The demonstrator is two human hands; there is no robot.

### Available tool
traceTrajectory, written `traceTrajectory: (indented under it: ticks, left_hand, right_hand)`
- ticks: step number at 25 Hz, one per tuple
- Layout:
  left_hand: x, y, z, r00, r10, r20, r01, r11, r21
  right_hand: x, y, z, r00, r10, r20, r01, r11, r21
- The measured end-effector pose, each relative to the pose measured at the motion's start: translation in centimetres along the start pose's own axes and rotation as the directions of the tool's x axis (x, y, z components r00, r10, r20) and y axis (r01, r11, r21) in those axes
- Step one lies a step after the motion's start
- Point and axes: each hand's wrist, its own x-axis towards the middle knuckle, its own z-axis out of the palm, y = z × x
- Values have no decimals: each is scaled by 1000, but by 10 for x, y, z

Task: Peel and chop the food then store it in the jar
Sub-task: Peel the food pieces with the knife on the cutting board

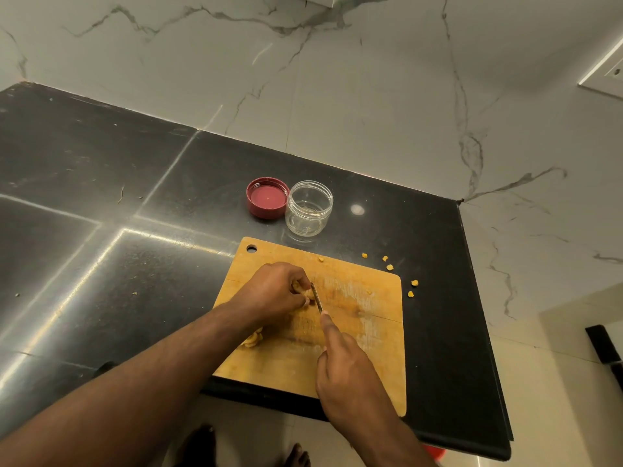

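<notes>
A wooden cutting board [357,335] lies on the black counter. My left hand [274,291] pinches a small pale piece of food [305,293] against the board. My right hand [347,369] grips a knife, forefinger stretched along its back; the thin blade [316,297] stands edge-down right beside the left fingertips. More pale pieces [253,339] lie under my left wrist. A clear open jar [308,207] stands upright behind the board, its red lid [267,197] upside down to its left.
Several small yellow scraps [413,284] lie scattered on the black counter [101,230] off the board's right and far edges. A marble wall rises behind. The counter's front edge runs just under the board; floor and bare feet show below.
</notes>
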Motion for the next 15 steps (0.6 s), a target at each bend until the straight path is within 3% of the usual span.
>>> traceTrajectory:
  ticks: [15]
  left_hand:
    - [-5, 6, 2, 996, -29, -79, 29, 1000, -6]
  right_hand:
    - [12, -1, 11, 1000, 9, 3, -9, 1000, 28]
